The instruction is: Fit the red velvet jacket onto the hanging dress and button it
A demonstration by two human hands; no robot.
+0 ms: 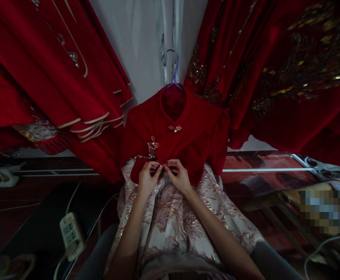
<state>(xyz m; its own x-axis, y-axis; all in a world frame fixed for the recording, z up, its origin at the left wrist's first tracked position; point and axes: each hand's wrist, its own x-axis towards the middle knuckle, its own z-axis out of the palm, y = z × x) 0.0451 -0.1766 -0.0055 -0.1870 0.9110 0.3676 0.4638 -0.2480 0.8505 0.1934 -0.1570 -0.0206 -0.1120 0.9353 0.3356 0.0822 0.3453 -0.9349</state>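
A red jacket (191, 144) with a stand collar hangs in front of me on a purple hanger (174, 76). Two pearl-and-rhinestone ornaments show on it: one clasp (175, 128) below the collar and a tasselled clasp (153, 146) at the left. Near the jacket's lower front, my left hand (149, 177) and my right hand (178, 176) meet, fingertips pinched around a small beaded clasp (164, 165). Fingers cover most of that clasp, so whether its halves are joined cannot be seen. Under the jacket spreads a pale, shiny floral skirt (167, 221), reaching over my lap.
Red garments with light piping (79, 89) hang at the left, and red sequinned garments (275, 105) at the right. A white rack bar (263, 170) runs low behind. On a black surface at the left lies a power strip (71, 236) with cords.
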